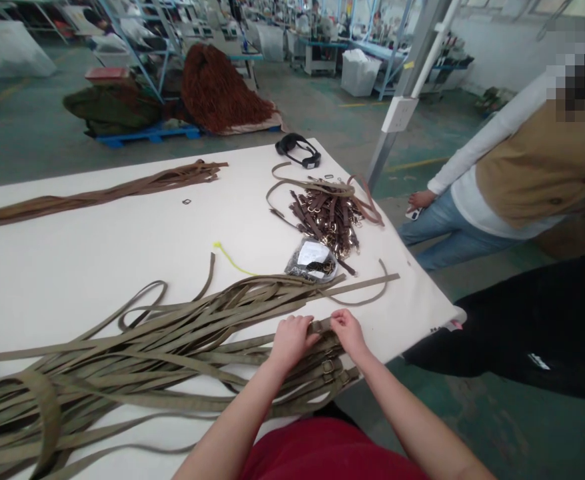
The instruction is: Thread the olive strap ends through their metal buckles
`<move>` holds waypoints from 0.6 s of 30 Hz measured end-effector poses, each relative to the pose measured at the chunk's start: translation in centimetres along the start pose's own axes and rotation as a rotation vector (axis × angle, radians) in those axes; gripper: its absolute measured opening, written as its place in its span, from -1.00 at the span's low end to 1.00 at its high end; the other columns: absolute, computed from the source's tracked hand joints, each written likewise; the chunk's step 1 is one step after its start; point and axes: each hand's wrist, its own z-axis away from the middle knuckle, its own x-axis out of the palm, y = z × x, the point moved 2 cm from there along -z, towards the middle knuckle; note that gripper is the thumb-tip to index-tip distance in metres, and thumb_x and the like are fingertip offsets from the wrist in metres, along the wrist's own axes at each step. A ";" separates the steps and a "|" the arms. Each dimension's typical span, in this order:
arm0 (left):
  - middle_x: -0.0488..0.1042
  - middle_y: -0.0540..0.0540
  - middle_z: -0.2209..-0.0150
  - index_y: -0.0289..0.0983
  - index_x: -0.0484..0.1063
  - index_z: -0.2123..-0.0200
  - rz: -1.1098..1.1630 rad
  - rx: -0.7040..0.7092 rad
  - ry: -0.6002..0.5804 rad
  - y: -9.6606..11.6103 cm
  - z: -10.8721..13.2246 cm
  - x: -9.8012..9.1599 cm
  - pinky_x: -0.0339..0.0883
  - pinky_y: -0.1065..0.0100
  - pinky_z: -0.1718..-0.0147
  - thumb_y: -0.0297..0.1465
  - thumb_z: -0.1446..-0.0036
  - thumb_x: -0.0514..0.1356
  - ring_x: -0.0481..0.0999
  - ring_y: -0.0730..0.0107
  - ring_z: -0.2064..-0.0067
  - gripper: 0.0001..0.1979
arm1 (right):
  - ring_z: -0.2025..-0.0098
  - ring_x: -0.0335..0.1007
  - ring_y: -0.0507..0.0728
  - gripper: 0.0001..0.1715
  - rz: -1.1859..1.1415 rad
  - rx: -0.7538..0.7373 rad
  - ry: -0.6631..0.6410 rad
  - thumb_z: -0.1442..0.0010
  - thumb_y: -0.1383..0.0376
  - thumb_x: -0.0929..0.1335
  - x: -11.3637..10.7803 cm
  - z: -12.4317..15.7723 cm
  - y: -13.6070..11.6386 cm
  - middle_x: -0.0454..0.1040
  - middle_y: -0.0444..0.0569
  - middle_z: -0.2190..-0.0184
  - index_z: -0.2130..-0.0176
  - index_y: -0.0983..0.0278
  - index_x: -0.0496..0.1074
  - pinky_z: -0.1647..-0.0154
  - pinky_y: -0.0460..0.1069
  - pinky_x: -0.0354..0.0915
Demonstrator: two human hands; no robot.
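Adjusting, it seems, an olive webbing strap (pixel 324 325) by the table (pixel 402 310) near edge, left hand (pixel 292 339) and right hand (pixel 348 332) both pinch it between closed fingers, probably needing a steady pull next.

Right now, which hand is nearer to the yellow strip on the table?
Left. The left hand is across the olive straps from the yellow strip; the right hand is farther right, beyond the left one.
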 end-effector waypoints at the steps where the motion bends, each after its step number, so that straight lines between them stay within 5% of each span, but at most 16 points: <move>1: 0.37 -0.15 0.19 -0.20 0.27 0.08 -0.027 -0.006 0.022 -1.1 0.0 0.4 0.11 0.26 0.17 -0.15 0.00 0.08 0.31 0.19 0.13 -0.58 | 0.38 0.30 0.08 -0.80 0.116 -0.046 0.011 -0.01 0.29 0.22 -0.3 -0.2 0.2 0.39 -0.06 0.44 0.31 0.29 0.31 0.31 -0.01 0.23; 5: 0.35 -0.17 0.24 -0.25 0.37 0.26 -0.119 -0.095 0.020 -5.9 0.9 2.6 0.13 0.24 0.23 -0.18 -0.10 -0.06 0.31 0.22 0.19 -0.67 | 0.07 0.19 0.15 -0.67 0.566 -0.357 -0.008 -0.08 0.33 0.20 0.2 -0.2 -0.8 0.30 0.09 0.09 0.12 0.28 0.33 0.07 0.05 0.12; 8: 0.34 -0.15 0.32 -0.27 0.37 0.35 -0.132 -0.085 -0.013 -7.5 2.2 4.1 0.15 0.28 0.27 -0.25 -0.15 -0.14 0.32 0.28 0.26 -0.65 | 0.08 0.18 0.13 -0.71 0.702 -0.537 -0.188 -0.12 0.31 0.19 2.8 0.2 -1.9 0.34 0.02 0.14 0.15 0.21 0.37 0.02 0.06 0.05; 12: 0.35 -0.13 0.33 -0.27 0.37 0.36 -0.085 -0.034 -0.061 -7.7 3.8 4.7 0.16 0.33 0.25 -0.32 -0.16 -0.13 0.32 0.33 0.27 -0.69 | 0.22 0.21 0.09 -0.76 0.777 -0.529 -0.312 -0.12 0.23 0.21 5.3 1.0 -2.0 0.38 -0.05 0.34 0.37 0.21 0.44 0.13 0.02 0.07; 16: 0.25 -0.17 0.05 -0.24 0.25 0.09 -0.173 -0.120 0.116 -8.7 3.1 2.6 0.10 0.27 0.13 -0.46 -0.11 -0.06 0.24 0.27 0.08 -0.72 | 0.25 0.21 0.06 -0.74 0.781 -0.493 -0.334 -0.13 0.22 0.21 5.0 1.5 -1.4 0.35 -0.07 0.38 0.40 0.21 0.44 0.19 -0.02 0.07; 18: 0.26 -0.19 0.07 -0.25 0.22 0.06 -0.222 -0.164 0.121 -9.5 1.8 1.4 0.10 0.22 0.14 -0.50 -0.11 -0.09 0.24 0.24 0.09 -0.69 | 0.25 0.21 0.06 -0.74 0.784 -0.474 -0.335 -0.12 0.22 0.20 4.8 1.5 -1.3 0.35 -0.07 0.38 0.40 0.20 0.44 0.20 -0.03 0.07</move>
